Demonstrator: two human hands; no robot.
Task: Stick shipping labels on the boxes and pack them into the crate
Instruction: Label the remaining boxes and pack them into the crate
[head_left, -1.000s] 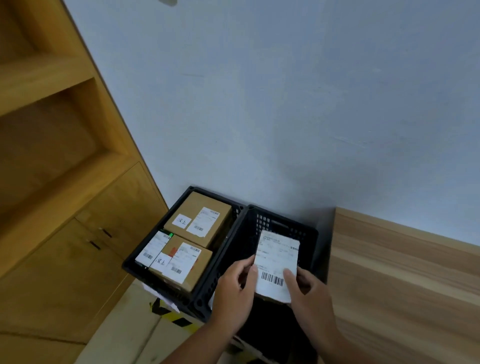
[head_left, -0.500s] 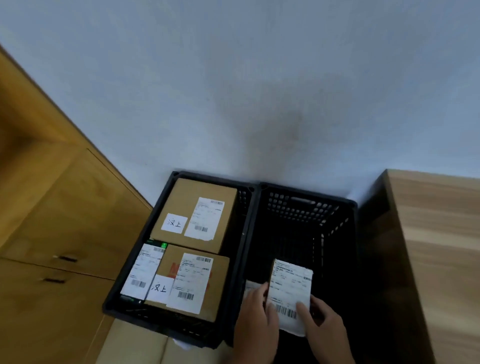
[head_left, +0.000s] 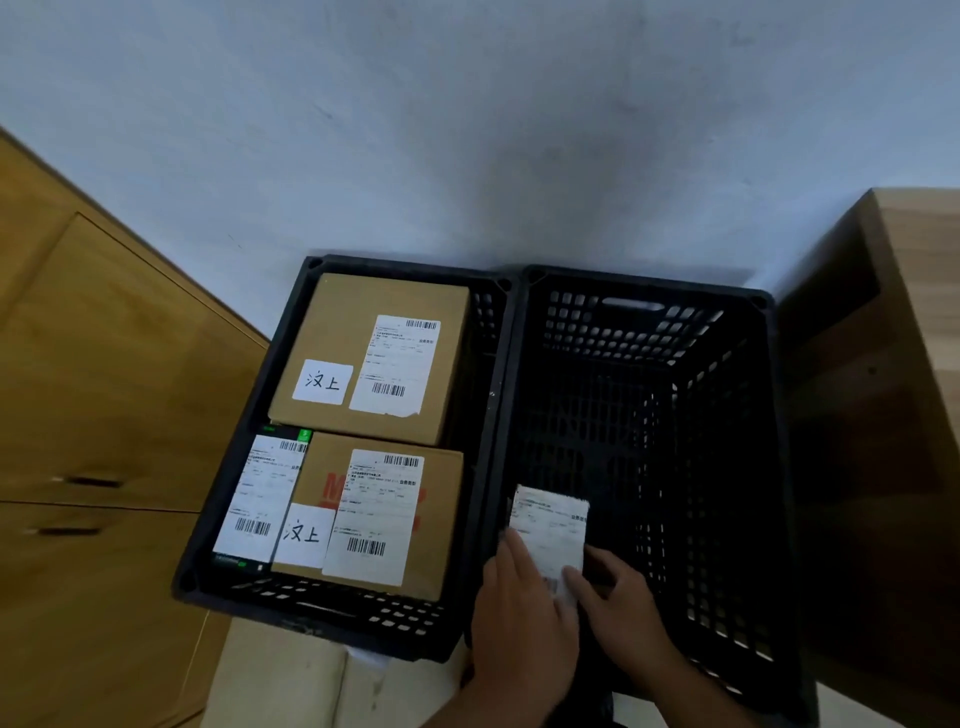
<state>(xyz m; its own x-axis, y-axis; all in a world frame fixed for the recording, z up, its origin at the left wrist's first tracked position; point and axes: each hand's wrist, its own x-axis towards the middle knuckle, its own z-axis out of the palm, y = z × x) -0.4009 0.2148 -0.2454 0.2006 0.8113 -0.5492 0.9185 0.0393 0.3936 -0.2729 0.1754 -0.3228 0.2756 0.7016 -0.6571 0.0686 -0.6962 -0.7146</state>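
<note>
Labelled box (head_left: 550, 530): low inside the right crate (head_left: 644, 283), at its near-left corner, close against the wall it shares with the left crate (head_left: 311, 621). White shipping label faces up, tilted a little. Print is blurred, and the box body is lost in the dark of the crate. I cannot tell if it touches the crate floor.

Left grip (head_left: 519, 618): clamped on the box's near-left edge, fingers curled over the label's lower left.

Right grip (head_left: 623, 613): clamped on the near-right side, thumb lying across the label's lower corner, fingers wrapped round the far side.

Right crate: black, perforated walls, handle slot in the far wall. I see nothing else in it, though the bottom is dim.

Left crate: same black type, touching the right one side by side. It holds three parcels:
- a far brown box (head_left: 343, 322) with a shipping label and a small handwritten tag (head_left: 322, 382)
- a near brown box (head_left: 441, 519) with the same pair
- a slim dark box (head_left: 254, 499) wedged just left of the near one, labelled too

Both crates stand against a pale wall (head_left: 467, 130). A wooden cabinet (head_left: 104, 389) is to the left and a wooden counter (head_left: 919, 291) to the right.
</note>
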